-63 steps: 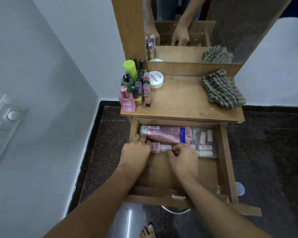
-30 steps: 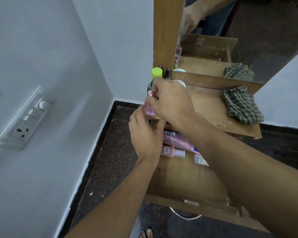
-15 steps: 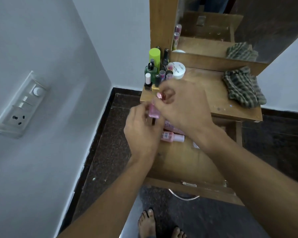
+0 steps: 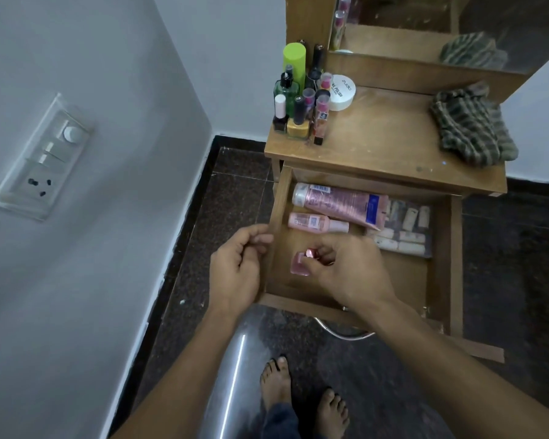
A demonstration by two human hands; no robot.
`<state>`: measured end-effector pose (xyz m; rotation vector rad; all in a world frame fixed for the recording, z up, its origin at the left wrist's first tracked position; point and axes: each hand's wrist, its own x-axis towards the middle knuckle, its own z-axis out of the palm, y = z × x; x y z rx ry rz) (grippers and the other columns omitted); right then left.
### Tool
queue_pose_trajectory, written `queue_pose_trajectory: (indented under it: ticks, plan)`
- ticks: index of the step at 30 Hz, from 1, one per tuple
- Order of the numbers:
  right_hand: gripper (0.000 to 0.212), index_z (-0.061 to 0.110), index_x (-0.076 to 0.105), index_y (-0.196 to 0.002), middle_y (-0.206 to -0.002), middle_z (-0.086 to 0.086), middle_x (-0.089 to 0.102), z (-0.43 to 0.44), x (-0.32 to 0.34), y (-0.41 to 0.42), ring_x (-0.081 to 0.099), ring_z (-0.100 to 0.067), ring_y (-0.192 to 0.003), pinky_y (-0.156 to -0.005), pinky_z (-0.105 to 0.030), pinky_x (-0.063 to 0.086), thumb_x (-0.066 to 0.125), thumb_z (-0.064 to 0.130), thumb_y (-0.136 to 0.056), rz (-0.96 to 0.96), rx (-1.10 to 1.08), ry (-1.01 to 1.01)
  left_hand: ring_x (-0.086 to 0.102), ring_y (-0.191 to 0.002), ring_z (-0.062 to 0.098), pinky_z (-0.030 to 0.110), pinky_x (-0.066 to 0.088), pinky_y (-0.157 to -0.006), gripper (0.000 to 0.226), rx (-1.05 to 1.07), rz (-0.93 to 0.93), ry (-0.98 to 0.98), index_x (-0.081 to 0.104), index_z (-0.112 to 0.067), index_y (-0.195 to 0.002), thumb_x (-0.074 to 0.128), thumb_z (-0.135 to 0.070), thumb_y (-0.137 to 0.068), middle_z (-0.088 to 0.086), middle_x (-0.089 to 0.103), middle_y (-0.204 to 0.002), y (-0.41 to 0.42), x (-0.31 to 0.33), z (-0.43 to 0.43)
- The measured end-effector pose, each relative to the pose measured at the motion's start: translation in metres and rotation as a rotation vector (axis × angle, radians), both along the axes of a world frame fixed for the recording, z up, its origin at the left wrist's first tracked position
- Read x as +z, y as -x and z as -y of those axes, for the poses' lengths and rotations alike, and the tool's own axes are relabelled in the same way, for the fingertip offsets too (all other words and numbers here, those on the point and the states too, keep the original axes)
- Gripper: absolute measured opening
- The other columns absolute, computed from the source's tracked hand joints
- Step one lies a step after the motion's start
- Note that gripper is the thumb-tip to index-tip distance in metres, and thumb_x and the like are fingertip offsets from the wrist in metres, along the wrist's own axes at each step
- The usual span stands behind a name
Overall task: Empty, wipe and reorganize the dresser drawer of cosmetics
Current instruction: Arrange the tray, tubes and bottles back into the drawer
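Note:
The wooden drawer [image 4: 454, 248] stands pulled out under the dresser top [image 4: 384, 144]. Inside, at the back, lie a large pink tube [image 4: 336, 202], a small pink bottle [image 4: 314, 222] and a clear pouch of small tubes [image 4: 403, 229]. My right hand [image 4: 346, 270] is over the drawer's front left part, fingers closed on a pink perfume bottle [image 4: 300, 264] by its shiny cap. My left hand [image 4: 238, 267] hovers at the drawer's left wall, fingers loosely curled, holding nothing.
A cluster of nail polishes and bottles [image 4: 298, 99] and a white round jar [image 4: 341, 91] stand on the dresser top's left; a striped cloth [image 4: 469, 128] lies at its right. A wall with a switch panel [image 4: 42, 156] is left. My bare feet [image 4: 301, 403] are on dark floor.
My right hand took the pink perfume bottle off the dresser top and brought it down into the drawer's front left. My left hand dropped to the drawer's left wall.

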<state>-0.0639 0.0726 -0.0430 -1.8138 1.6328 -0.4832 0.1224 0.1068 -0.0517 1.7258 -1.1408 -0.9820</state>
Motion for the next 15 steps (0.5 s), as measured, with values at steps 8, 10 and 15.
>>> queue_pose_trajectory:
  ticks: [8,10,15]
  plan:
    - [0.010,0.030,0.075,-0.078,-0.065,0.012,0.070,-0.005,-0.007,-0.024,0.065,-0.001,-0.064,-0.061,-0.033,0.059,0.080,0.039,-0.080,0.032,0.009,-0.001,0.068,-0.074,0.004,0.038,0.061,-0.079,0.043,0.136,0.063,-0.087,0.074,-0.027,-0.097,0.043,0.002,-0.088,-0.016,0.074,-0.083,0.009,-0.008,0.004]
    - [0.010,0.028,0.075,-0.080,-0.067,0.011,0.070,-0.008,-0.007,-0.028,0.066,-0.003,-0.066,-0.063,-0.035,0.059,0.078,0.038,-0.082,0.043,0.032,-0.011,0.069,-0.076,0.005,0.040,0.061,-0.080,0.042,0.132,0.109,-0.111,0.073,-0.030,-0.095,0.045,0.000,-0.088,-0.021,0.073,-0.082,0.010,-0.007,0.004]
    - [0.008,0.026,0.072,-0.083,-0.074,0.010,0.069,-0.013,-0.008,-0.034,0.065,-0.005,-0.071,-0.066,-0.035,0.058,0.073,0.034,-0.084,0.024,0.099,-0.048,0.070,-0.079,0.000,0.038,0.060,-0.082,0.040,0.101,0.171,-0.159,0.071,-0.038,-0.092,0.045,-0.007,-0.088,-0.027,0.072,-0.083,0.011,-0.003,0.008]
